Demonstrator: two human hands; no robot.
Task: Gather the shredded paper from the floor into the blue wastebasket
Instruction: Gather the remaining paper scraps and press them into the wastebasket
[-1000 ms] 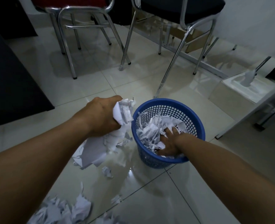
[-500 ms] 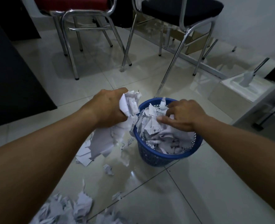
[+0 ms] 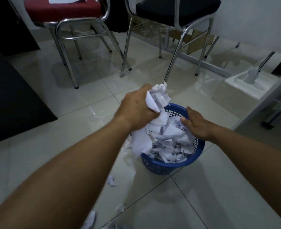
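The left grip (image 3: 134, 111) is clenched around a wad of shredded paper (image 3: 158, 100). Crumpled ends protrude above the knuckles, and longer torn sheets trail down below the grip. The blue wastebasket (image 3: 177, 164) stands upright on the tiled floor (image 3: 202, 195), directly below and slightly right of the left grip. The trailing sheets hang across the rim on the side nearest that grip and meet the paper fill (image 3: 169, 146), which reaches close to rim level. The right grip (image 3: 197, 126) is released: fingers extended and together, thumb spread toward the left grip. It lies over the basket on the side away from the left grip, with the fingertips at the far rim. Whether the palm presses on the fill or only hovers cannot be determined. The two grips are near each other but do not touch, and the fill shows between them. Loose scraps (image 3: 111, 180) lie on the floor below the left forearm, nearer the person than either grip, with more at the lower frame edge. Beyond both grips stand a red-seated chair (image 3: 62, 7) and a black-seated chair (image 3: 177, 7), both on chrome tube legs.
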